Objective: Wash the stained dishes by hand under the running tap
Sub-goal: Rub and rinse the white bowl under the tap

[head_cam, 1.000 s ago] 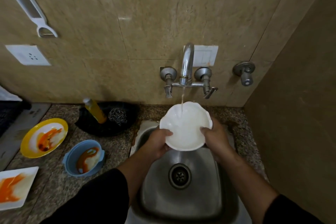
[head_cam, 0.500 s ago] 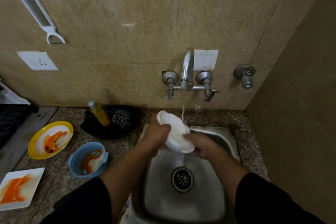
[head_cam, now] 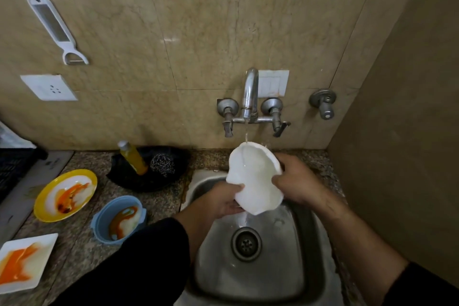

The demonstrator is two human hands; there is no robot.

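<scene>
A white bowl (head_cam: 255,179) with a wavy rim is held tilted over the steel sink (head_cam: 250,278), under the thin stream from the chrome tap (head_cam: 250,94). Water runs off its lower edge toward the drain. My left hand (head_cam: 221,202) grips the bowl's lower left rim. My right hand (head_cam: 295,181) grips its right rim. On the granite counter to the left lie three dishes smeared orange: a yellow plate (head_cam: 65,195), a blue bowl (head_cam: 118,220) and a white square plate (head_cam: 23,261).
A black dish (head_cam: 149,169) at the back of the counter holds a yellow soap bottle (head_cam: 133,156) and a steel scrubber (head_cam: 162,165). A white peeler (head_cam: 56,27) hangs on the tiled wall. A side wall (head_cam: 402,156) closes in on the right.
The bowl has turned from its steep edge-on tilt and risen toward the spout. My right hand has shifted from under the bowl up to its right rim.
</scene>
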